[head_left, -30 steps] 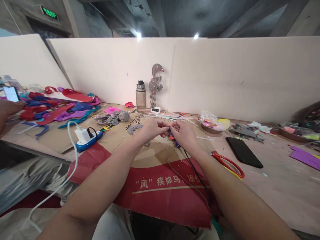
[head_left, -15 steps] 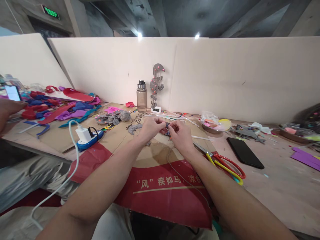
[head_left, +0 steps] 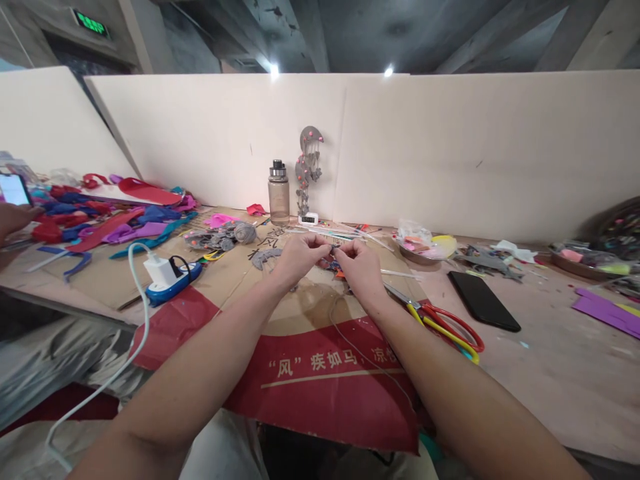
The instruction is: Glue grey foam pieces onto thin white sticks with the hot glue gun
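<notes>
My left hand (head_left: pixel 304 259) and my right hand (head_left: pixel 359 265) meet over the cardboard sheet (head_left: pixel 320 363), fingertips pinched together. Between them is a small grey piece (head_left: pixel 333 249), mostly covered by the fingers, so its exact shape is unclear. A thin grey thread (head_left: pixel 345 339) trails below my right hand across the red part of the cardboard. Left of my left hand lies a grey felt crescent (head_left: pixel 267 257). Beside my right forearm rest scissors (head_left: pixel 445 323) with red and yellow handles.
A bottle (head_left: pixel 279 193), a small digital clock (head_left: pixel 308 219) and a grey felt hanging ornament (head_left: pixel 309 160) are by the white partition. A black phone (head_left: pixel 484 301) lies right. Left are a blue power strip (head_left: pixel 174 285), grey yarn (head_left: pixel 245 232) and another person's hand (head_left: pixel 15 219).
The whole view has shifted slightly, with things now sitting a little further left. Both hands keep their pinch on the small grey piece, with only slight finger movement.
</notes>
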Action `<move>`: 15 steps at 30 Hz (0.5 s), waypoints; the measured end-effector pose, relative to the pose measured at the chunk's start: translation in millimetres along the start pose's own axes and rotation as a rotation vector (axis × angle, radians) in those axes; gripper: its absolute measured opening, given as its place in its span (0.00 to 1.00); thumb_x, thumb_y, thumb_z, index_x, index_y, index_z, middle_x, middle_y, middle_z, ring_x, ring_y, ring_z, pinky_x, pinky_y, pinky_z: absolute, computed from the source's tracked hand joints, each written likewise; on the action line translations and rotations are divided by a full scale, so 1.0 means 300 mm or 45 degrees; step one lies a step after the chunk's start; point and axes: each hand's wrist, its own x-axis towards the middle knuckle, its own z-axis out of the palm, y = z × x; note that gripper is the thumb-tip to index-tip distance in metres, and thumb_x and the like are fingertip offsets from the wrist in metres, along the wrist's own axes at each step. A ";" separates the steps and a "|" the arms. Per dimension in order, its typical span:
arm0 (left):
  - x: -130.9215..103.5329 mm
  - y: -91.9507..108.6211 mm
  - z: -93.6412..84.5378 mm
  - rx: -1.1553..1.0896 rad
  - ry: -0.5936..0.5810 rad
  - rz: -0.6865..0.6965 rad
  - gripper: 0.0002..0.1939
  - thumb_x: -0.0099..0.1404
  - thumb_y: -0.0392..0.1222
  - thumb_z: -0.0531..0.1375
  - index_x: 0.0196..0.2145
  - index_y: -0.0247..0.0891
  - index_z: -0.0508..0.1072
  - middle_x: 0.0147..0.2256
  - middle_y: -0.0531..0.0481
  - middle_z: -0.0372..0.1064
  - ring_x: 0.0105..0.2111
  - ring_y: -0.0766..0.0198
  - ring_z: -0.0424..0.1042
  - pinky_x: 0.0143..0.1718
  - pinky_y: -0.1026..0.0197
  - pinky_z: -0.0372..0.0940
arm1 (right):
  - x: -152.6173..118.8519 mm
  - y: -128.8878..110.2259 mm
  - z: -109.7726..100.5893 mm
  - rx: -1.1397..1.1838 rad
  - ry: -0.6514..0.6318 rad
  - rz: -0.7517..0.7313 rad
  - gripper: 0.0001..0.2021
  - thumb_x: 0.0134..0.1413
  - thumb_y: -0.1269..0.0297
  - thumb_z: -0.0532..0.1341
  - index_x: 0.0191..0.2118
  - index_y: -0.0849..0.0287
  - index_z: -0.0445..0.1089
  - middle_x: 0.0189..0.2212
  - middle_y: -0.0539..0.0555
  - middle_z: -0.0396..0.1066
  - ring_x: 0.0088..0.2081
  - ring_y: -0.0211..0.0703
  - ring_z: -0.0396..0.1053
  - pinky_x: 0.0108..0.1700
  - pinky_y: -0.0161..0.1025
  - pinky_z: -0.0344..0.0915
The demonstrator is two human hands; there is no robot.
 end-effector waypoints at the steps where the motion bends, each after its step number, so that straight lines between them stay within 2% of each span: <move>1: 0.001 -0.002 0.000 -0.002 -0.006 -0.003 0.05 0.54 0.38 0.62 0.25 0.33 0.72 0.23 0.50 0.71 0.22 0.70 0.70 0.27 0.65 0.69 | 0.002 0.003 0.001 0.005 -0.001 0.017 0.07 0.46 0.60 0.60 0.25 0.58 0.67 0.22 0.48 0.69 0.24 0.37 0.62 0.28 0.35 0.57; 5: 0.005 -0.009 0.001 -0.016 -0.001 -0.015 0.06 0.54 0.39 0.62 0.25 0.33 0.72 0.24 0.50 0.71 0.23 0.69 0.70 0.26 0.66 0.68 | 0.008 0.016 0.008 0.022 -0.013 0.067 0.09 0.46 0.58 0.61 0.26 0.59 0.68 0.22 0.49 0.69 0.24 0.38 0.62 0.28 0.35 0.57; 8: 0.016 -0.018 -0.007 -0.055 0.055 -0.056 0.06 0.53 0.38 0.62 0.24 0.33 0.71 0.22 0.50 0.70 0.22 0.70 0.69 0.25 0.67 0.67 | 0.006 0.024 0.011 0.051 -0.071 0.025 0.09 0.49 0.58 0.59 0.27 0.59 0.68 0.23 0.49 0.69 0.25 0.38 0.63 0.29 0.35 0.58; 15: 0.059 -0.048 -0.055 -0.194 0.264 -0.067 0.08 0.52 0.40 0.63 0.26 0.32 0.71 0.23 0.50 0.70 0.23 0.69 0.70 0.23 0.68 0.64 | -0.031 0.007 0.003 -0.138 -0.257 -0.369 0.09 0.57 0.64 0.54 0.32 0.58 0.71 0.30 0.51 0.72 0.32 0.39 0.65 0.37 0.36 0.58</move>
